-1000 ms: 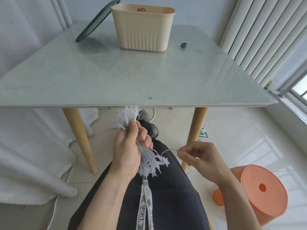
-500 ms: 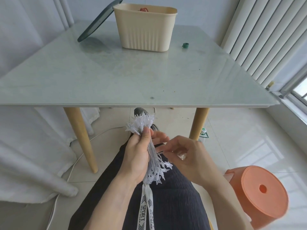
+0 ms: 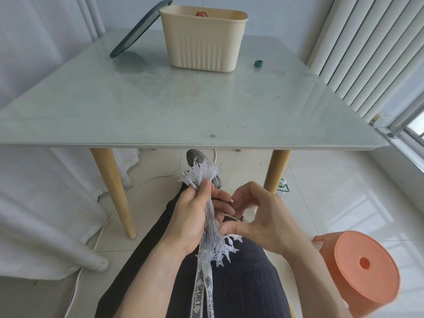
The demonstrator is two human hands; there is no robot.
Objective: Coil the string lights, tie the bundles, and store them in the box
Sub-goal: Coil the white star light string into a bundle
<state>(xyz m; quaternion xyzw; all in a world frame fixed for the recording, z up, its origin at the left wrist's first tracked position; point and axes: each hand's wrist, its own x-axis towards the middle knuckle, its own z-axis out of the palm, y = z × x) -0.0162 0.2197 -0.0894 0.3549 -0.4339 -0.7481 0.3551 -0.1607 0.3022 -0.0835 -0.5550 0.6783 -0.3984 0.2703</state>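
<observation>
Right hand [image 3: 259, 216] has closed onto left-held string lights [image 3: 212, 216].

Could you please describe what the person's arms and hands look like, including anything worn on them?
Both forearms are bare as far as the frame shows: no sleeves are visible. The left hand and right hand wear no gloves, and no rings, watch or bracelets are visible. The fingernails look short and unpainted. No markings show on either arm.
</observation>
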